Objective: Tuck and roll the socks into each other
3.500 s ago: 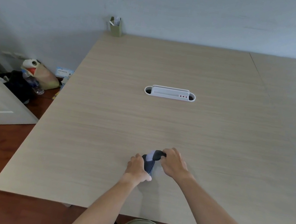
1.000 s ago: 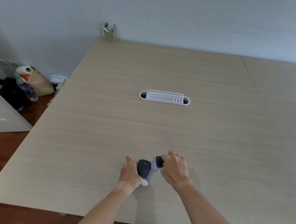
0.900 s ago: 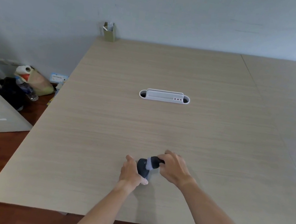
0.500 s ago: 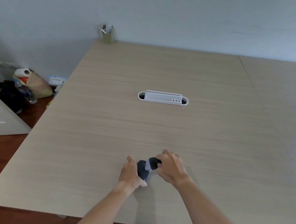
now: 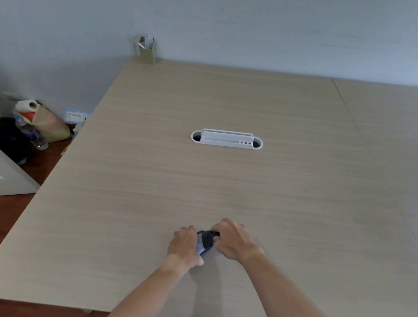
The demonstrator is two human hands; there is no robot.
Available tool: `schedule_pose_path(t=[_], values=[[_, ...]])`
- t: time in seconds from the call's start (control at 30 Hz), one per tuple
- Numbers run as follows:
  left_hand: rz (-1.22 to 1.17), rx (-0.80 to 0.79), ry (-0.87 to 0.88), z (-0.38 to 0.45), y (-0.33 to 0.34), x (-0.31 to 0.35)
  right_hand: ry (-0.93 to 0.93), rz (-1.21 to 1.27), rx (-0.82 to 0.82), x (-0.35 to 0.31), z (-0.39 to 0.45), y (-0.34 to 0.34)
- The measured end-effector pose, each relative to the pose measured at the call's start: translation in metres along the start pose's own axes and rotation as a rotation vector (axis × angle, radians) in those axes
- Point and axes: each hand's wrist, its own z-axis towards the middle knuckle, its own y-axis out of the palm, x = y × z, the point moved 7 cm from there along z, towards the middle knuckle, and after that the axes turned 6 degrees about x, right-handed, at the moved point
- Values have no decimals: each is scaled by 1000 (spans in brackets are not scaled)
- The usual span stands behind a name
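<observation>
Dark mouse (image 5: 205,241) on the bench (image 5: 145,175), gripped between left hand (image 5: 184,247) and right hand (image 5: 233,241), long axis pointing away.

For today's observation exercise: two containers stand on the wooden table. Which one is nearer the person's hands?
The white oblong organiser tray at the table's middle is nearer. The small olive pen holder stands far off at the back left corner, against the wall.

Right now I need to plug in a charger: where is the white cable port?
In the head view, the white cable port sits in the table middle, beyond both hands.
</observation>
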Motion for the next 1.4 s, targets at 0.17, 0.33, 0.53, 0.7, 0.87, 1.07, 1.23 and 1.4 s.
schedule_pose_path(t=[0.17,0.33,0.53,0.7,0.87,1.07,1.23,1.4], values=[[-12,23,14,2,0,-1,115,-157,119,11,4,-15],[-28,17,33,5,-1,-3,140,171,-55,14,3,0],[-57,13,45,7,-1,-5,125,-179,112,17,3,-14],[-75,15,55,6,-1,-6,63,137,-6,6,2,0],[-113,16,60,7,0,-7,190,-77,63,17,5,-8],[-109,2,96,7,2,-5,211,28,62,19,8,-3],[-62,-15,102,11,-2,-2,230,-203,110,21,4,-10],[-41,-22,105,14,2,-5,193,109,71,14,3,-3]])
